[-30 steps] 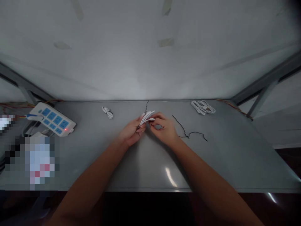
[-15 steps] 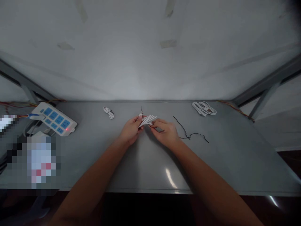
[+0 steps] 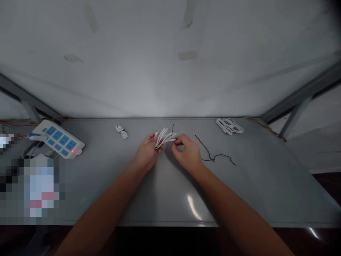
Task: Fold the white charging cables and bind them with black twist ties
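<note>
One white cable (image 3: 163,138), looped, held above a table (image 3: 165,192).
Left hand (image 3: 146,152) grips the loops; right hand (image 3: 188,152) touches their right end, its grip unclear. Likely light, soft, springy: best held mid-bundle.

3 wht cables (image 3: 163,138) (1 held), approx. 3 blk strands (image 3: 212,160) nr R hand (image 3: 188,152), 1 pwr strip (image 3: 59,138) L of L hand (image 3: 147,152)

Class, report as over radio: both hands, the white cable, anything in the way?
Left hand: gripping looped white cable, loops fanned. Right hand: at cable's right end, exact grip unclear. Loose black ties: right of both hands, not blocking.
</note>
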`<action>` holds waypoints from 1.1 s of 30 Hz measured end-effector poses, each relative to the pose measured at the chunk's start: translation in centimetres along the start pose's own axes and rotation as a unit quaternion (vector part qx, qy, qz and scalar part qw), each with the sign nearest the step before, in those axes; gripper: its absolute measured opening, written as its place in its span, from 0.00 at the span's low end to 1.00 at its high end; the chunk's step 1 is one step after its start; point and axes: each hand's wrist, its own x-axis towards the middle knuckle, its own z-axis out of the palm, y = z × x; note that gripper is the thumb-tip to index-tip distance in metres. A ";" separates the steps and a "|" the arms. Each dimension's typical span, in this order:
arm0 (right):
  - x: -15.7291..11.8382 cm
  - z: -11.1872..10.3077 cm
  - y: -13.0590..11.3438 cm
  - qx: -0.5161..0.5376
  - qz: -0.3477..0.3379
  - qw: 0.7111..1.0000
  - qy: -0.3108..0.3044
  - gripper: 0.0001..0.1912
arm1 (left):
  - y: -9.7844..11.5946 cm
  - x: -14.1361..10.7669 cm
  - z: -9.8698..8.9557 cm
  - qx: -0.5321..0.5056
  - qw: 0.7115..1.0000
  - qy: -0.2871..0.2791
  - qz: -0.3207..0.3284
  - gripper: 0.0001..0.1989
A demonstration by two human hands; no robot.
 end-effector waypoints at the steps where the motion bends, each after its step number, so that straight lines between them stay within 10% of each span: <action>1: 0.0 0.0 0.1 0.002 0.005 1.000 -0.002 0.07 | -0.1 0.0 -0.1 0.007 1.000 0.005 0.009 0.05; 11: -0.2 0.2 0.3 0.008 -0.015 0.989 -0.144 0.07 | -1.0 0.5 -0.8 0.202 0.968 0.013 0.151 0.13; 33: -0.1 0.1 -0.2 0.000 -0.075 0.983 -0.168 0.10 | -1.2 1.0 -1.8 0.288 0.951 0.023 0.114 0.05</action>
